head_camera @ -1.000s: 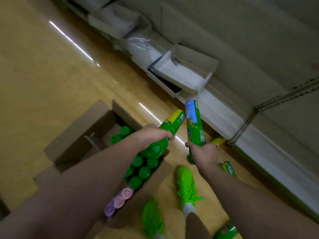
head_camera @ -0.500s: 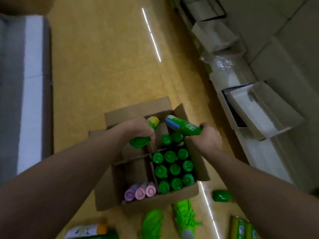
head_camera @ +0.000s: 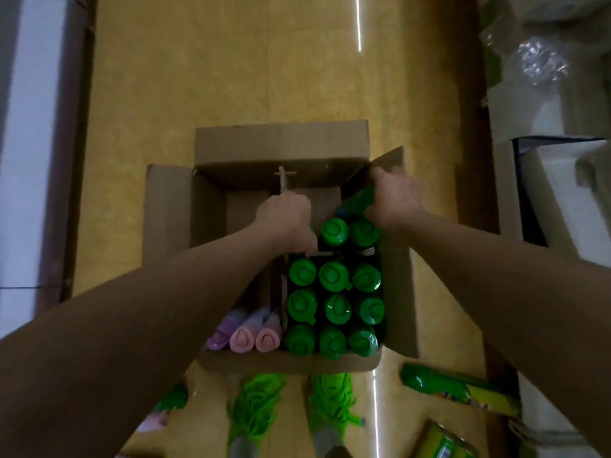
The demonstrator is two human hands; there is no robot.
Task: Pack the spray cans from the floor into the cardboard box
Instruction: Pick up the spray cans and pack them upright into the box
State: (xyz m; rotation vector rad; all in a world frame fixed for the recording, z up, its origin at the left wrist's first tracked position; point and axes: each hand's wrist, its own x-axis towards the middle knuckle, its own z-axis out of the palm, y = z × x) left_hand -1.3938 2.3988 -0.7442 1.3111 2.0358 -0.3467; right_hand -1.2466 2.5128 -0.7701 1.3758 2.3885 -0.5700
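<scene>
While the left hand curls unreadably, the right hand clasps a tilted spray can over the cardboard box.

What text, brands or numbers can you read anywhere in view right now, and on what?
None can be read.
Can on the floor: yellow label with print, too blurred.
Second floor can: label print, too blurred.
Small white label among the green caps in the box: too small.
Can in the right hand: mostly hidden, no print shows.
</scene>
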